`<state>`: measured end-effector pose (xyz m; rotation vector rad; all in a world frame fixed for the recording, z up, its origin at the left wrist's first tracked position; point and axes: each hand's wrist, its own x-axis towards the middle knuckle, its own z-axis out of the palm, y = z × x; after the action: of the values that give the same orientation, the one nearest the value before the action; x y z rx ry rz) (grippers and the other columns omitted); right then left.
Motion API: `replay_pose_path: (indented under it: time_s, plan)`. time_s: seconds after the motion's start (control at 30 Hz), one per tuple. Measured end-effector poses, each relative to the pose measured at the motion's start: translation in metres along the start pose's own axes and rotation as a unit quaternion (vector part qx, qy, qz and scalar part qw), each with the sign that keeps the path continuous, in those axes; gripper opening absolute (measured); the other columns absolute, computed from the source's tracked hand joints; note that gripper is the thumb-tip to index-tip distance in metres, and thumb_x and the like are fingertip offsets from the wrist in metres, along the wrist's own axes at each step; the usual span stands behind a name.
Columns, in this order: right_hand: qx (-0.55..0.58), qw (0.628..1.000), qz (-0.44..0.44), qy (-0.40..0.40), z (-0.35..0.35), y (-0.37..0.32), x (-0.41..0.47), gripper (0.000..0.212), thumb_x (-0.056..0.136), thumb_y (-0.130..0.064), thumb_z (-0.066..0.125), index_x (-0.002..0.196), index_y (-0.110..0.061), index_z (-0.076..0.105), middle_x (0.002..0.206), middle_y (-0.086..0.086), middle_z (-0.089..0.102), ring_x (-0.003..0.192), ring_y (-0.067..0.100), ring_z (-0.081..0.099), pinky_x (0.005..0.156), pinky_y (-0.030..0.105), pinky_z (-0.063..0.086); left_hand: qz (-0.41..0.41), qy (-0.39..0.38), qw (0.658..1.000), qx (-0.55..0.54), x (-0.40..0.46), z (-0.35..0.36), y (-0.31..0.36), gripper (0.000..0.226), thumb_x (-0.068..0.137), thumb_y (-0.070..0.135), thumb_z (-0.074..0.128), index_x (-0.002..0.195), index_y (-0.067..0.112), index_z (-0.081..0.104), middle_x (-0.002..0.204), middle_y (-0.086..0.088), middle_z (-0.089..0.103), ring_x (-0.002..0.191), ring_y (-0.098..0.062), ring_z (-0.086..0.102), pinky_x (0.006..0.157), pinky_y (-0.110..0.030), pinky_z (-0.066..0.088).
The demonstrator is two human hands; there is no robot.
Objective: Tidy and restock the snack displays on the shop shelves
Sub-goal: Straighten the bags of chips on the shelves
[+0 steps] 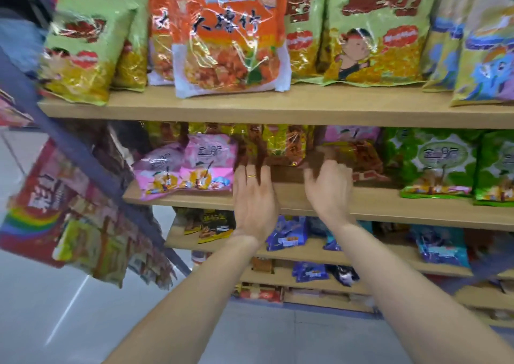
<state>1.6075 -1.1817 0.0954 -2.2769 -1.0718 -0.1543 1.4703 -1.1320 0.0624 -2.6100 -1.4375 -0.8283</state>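
On the middle wooden shelf (389,205) stands a brown and yellow snack bag (281,147) between pink bags (207,163) and another pink-topped bag (358,152). My left hand (254,197), with a ring on one finger, lies with straight spread fingers against the bag's lower left part. At the bag's lower right part is my right hand (328,188); its fingertips are blurred into the bag, so its hold is unclear.
Green bags (436,163) fill the middle shelf's right side. The top shelf (278,108) carries an orange bag (228,44) and large green-yellow bags (375,30). Lower shelves hold blue packets (286,233). Hanging snack packs (83,224) line a blue rack at the left.
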Motion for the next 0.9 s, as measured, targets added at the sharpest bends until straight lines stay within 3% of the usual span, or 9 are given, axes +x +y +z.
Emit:
replay_pose_path:
  time_s: [0.1, 0.2, 0.3, 0.4, 0.63, 0.7, 0.77, 0.83, 0.9]
  plan:
    - [-0.027, 0.999, 0.029, -0.008, -0.007, -0.008, 0.006, 0.04, 0.099, -0.034, 0.059, 0.089, 0.004, 0.069, 0.087, 0.023, 0.071, 0.091, 0.041, 0.066, 0.087, 0.044, 0.047, 0.054, 0.005, 0.998, 0.018, 0.002, -0.006, -0.021, 0.044, 0.089, 0.009, 0.066, 0.132, 0.007, 0.058, 0.133, -0.022, 0.058, 0.133, -0.042, 0.047, 0.117, -0.051, 0.037]
    - [-0.125, 0.991, 0.037, 0.012, -0.009, -0.011, 0.01, 0.057, 0.1, -0.047, 0.046, 0.097, 0.004, 0.071, 0.092, 0.024, 0.071, 0.097, 0.04, 0.065, 0.09, 0.043, 0.046, 0.086, 0.024, 0.996, 0.031, 0.006, -0.012, -0.033, 0.041, 0.09, 0.014, 0.065, 0.131, 0.01, 0.059, 0.132, -0.02, 0.058, 0.131, -0.04, 0.048, 0.12, -0.051, 0.032]
    - [-0.223, 0.967, 0.111, -0.047, -0.016, 0.003, 0.022, 0.06, 0.096, -0.055, 0.051, 0.123, -0.004, 0.063, 0.119, 0.024, 0.065, 0.121, 0.04, 0.055, 0.11, 0.045, 0.036, 0.032, 0.013, 0.997, 0.063, 0.015, -0.018, -0.043, 0.048, 0.087, 0.033, 0.066, 0.131, 0.016, 0.061, 0.133, -0.026, 0.059, 0.134, -0.047, 0.044, 0.122, -0.061, 0.022]
    - [-0.266, 0.942, 0.158, -0.13, -0.017, 0.022, 0.027, 0.057, 0.093, -0.058, 0.057, 0.113, -0.008, 0.071, 0.125, 0.02, 0.063, 0.126, 0.038, 0.051, 0.113, 0.046, 0.035, -0.018, -0.032, 0.998, 0.059, 0.019, -0.017, -0.056, 0.066, 0.086, 0.06, 0.058, 0.143, 0.026, 0.054, 0.155, -0.028, 0.041, 0.148, -0.051, 0.026, 0.121, -0.069, 0.01]
    - [-0.069, 0.98, 0.166, 0.081, -0.008, -0.008, -0.006, 0.053, 0.079, -0.051, 0.076, 0.089, -0.002, 0.06, 0.114, 0.026, 0.058, 0.113, 0.039, 0.049, 0.097, 0.047, 0.045, -0.007, -0.059, 0.997, 0.047, 0.02, -0.007, -0.069, 0.083, 0.083, 0.066, 0.054, 0.153, 0.021, 0.044, 0.167, -0.023, 0.02, 0.154, -0.048, 0.014, 0.119, -0.069, 0.016]
    - [-0.044, 0.988, 0.126, 0.072, 0.006, -0.027, -0.006, 0.057, 0.079, -0.058, 0.072, 0.087, -0.003, 0.058, 0.109, 0.023, 0.06, 0.111, 0.039, 0.051, 0.098, 0.05, 0.047, -0.003, -0.051, 0.998, 0.041, 0.022, -0.007, -0.069, 0.083, 0.082, 0.059, 0.056, 0.153, 0.016, 0.045, 0.168, -0.022, 0.018, 0.153, -0.047, 0.017, 0.118, -0.068, 0.019]
    - [-0.056, 0.993, 0.096, 0.046, 0.021, -0.048, 0.002, 0.071, 0.081, -0.07, 0.064, 0.108, -0.004, 0.058, 0.119, 0.025, 0.059, 0.12, 0.043, 0.05, 0.102, 0.054, 0.047, 0.006, -0.054, 0.998, 0.028, 0.024, -0.007, -0.071, 0.085, 0.081, 0.056, 0.057, 0.154, 0.016, 0.043, 0.169, -0.021, 0.015, 0.154, -0.046, 0.014, 0.119, -0.068, 0.018]
    - [-0.046, 0.995, 0.087, 0.035, 0.033, -0.067, 0.01, 0.09, 0.078, -0.074, 0.064, 0.139, -0.014, 0.037, 0.147, 0.025, 0.038, 0.136, 0.046, 0.039, 0.1, 0.055, 0.049, 0.023, -0.065, 0.998, 0.01, 0.025, -0.01, -0.076, 0.089, 0.08, 0.056, 0.056, 0.159, 0.024, 0.033, 0.17, -0.02, 0.01, 0.155, -0.044, 0.009, 0.121, -0.066, 0.015]
    - [-0.019, 0.996, 0.089, 0.016, 0.04, -0.076, 0.012, 0.097, 0.077, -0.073, 0.066, 0.146, -0.018, 0.026, 0.153, 0.023, 0.023, 0.14, 0.047, 0.033, 0.099, 0.055, 0.051, 0.04, -0.065, 0.997, -0.03, 0.024, -0.015, -0.084, 0.089, 0.081, 0.054, 0.056, 0.161, 0.03, 0.025, 0.168, -0.021, 0.013, 0.155, -0.043, 0.011, 0.123, -0.064, 0.016]
